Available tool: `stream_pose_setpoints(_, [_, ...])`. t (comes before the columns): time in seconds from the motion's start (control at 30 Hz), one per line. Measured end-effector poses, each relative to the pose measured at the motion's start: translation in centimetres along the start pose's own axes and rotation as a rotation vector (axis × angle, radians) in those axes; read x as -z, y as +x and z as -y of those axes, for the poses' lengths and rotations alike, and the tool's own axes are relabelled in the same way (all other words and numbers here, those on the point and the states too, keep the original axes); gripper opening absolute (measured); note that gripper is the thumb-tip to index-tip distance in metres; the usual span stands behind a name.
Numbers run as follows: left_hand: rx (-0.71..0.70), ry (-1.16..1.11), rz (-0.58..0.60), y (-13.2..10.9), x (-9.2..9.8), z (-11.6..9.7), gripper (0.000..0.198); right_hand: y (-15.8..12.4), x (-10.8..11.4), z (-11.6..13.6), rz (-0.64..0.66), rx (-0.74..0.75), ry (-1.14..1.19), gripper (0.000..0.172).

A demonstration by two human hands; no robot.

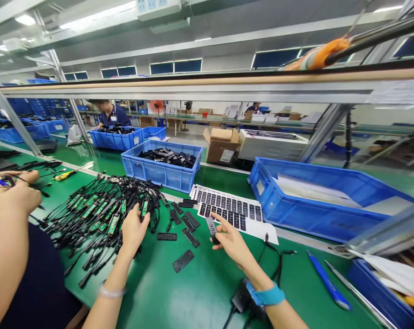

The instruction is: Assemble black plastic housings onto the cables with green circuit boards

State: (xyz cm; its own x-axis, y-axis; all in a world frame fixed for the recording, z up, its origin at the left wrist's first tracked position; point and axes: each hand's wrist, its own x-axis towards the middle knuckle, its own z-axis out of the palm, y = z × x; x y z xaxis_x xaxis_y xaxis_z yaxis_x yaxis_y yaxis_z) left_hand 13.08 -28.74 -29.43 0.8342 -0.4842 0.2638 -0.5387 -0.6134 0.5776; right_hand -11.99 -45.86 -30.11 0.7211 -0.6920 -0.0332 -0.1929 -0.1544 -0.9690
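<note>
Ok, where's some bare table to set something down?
Bare green tabletop shows between the pale round bracelet and the boxy black device, and between the turquoise wristband and the blue pen-shaped tool. Crowded: left, under green circuit boards; centre, among scattered black plastic covers.

The left hand (134, 228) and right hand (230, 237) reach forward, both pinching.

Here I am on a factory floor, an electronics assembly line by every sign! Green tabletop (152, 297) in front of me, bare circuit boards (99, 205) with cables heaped across it, a blue bin (155, 177) of black parts just beyond, a metal rail (207, 93) straight across, and look, one worker (120, 115) in a dark shirt, another person (254, 108) farther back!
</note>
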Motion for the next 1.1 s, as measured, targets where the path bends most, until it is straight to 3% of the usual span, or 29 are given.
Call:
stream_pose_setpoints(0.07, [0.067, -0.541, 0.068, -1.2, 0.3, -1.4, 0.060, -1.6, 0.0, 1.1, 0.006, -0.036, 0.241, 0.062])
stream_pose_setpoints(0.13, [0.130, -1.006, 0.248, -3.2, 0.6, -3.6, 0.068, -2.9, 0.0, 1.9, -0.004, -0.018, 0.318, 0.053])
stream_pose_setpoints(0.2, [0.174, -1.253, 0.425, -5.6, 0.9, -6.0, 0.070, -3.7, 0.1, 2.5, -0.025, 0.031, 0.322, 0.043])
stream_pose_setpoints(0.27, [0.202, -1.356, 0.569, -8.0, 1.0, -8.0, 0.068, -4.2, 0.2, 2.8, -0.049, 0.082, 0.277, 0.038])
stream_pose_setpoints(0.4, [0.133, -1.327, 0.830, -11.2, 0.3, -10.2, 0.053, -5.0, 0.3, 3.5, -0.012, 0.129, 0.254, 0.038])
stream_pose_setpoints(0.57, [0.061, -1.264, 0.965, -12.4, -0.3, -10.6, 0.054, -5.5, 0.6, 4.2, 0.011, 0.159, 0.278, 0.040])
stream_pose_setpoints(0.77, [0.051, -1.235, 1.002, -12.7, -0.1, -11.0, 0.056, -5.7, 0.6, 4.3, 0.062, 0.149, 0.292, 0.038])
stream_pose_setpoints(0.9, [0.013, -1.183, 0.955, -13.0, -0.3, -11.2, 0.052, -5.6, 0.1, 4.1, 0.061, 0.120, 0.285, 0.041])
stream_pose_setpoints(1.1, [-0.196, -1.006, 0.864, -13.6, -0.9, -10.5, 0.045, -5.6, 0.6, 4.0, 0.134, 0.159, 0.256, 0.044])
